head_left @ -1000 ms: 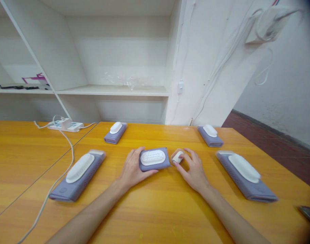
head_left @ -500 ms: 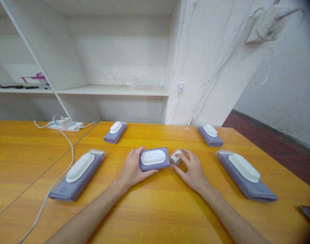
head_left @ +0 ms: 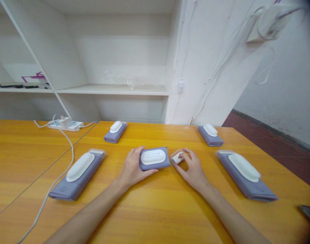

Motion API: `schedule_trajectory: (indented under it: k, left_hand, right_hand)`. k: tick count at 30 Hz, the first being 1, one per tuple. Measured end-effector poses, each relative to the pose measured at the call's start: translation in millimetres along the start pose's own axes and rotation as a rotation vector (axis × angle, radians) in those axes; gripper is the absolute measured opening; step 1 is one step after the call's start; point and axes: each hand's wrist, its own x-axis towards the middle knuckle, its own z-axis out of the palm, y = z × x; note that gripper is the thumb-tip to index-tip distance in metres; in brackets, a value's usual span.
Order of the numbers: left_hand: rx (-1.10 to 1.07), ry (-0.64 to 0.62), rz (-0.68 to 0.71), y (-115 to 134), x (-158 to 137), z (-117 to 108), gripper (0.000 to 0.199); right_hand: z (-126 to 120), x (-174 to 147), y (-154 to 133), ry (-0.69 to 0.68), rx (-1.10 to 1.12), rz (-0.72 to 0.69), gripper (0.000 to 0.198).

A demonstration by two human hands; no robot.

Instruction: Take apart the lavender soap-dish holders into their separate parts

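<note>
My left hand grips the left end of a lavender box, thumb along the near edge and fingers behind. A white oval piece with a bumpy or bristled face lies on top of this box. Just past the box's right end, my right hand pinches a small white block between thumb and fingers. Something clear, like a plastic cover, shows around the block. Whether it touches the box I cannot tell.
Four similar lavender boxes with white oval pieces stand at near left, far left, far right and near right. A white cable runs from a power strip. A dark object lies at the right edge.
The small white block has shifted slightly to the right and turned a little in my right hand. My left hand and the lavender box look unmoved.
</note>
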Motion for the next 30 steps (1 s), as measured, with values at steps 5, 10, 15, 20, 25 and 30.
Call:
schedule_trajectory:
  k: [5,10,15,20,25,30]
  left_hand:
    - [-0.012,0.007,0.002,-0.1,0.1,0.3,0.083]
    - [-0.003,0.003,-0.001,0.0,0.1,0.1,0.084]
    - [-0.009,0.008,0.003,0.0,-0.3,-0.1,0.083]
    - [-0.017,0.018,0.004,-0.4,-0.9,0.1,0.083]
    - [-0.006,0.011,0.001,-1.3,-0.9,0.7,0.084]
    - [0.0,-0.001,0.004,-1.8,-1.0,1.3,0.083]
  right_hand:
    - [-1.6,0.5,-2.3,-0.024,0.107,0.025,0.018]
    - [-2.6,1.4,-2.6,-0.027,0.12,0.029,0.017]
    - [-2.0,0.5,-1.4,-0.015,0.094,0.033,0.018]
    - [-1.3,-0.9,-1.2,-0.007,0.08,0.046,0.02]
    - [-1.4,-1.2,-1.1,-0.002,0.08,0.057,0.021]
    - [-0.4,-0.9,0.2,-0.007,0.071,0.017,0.024]
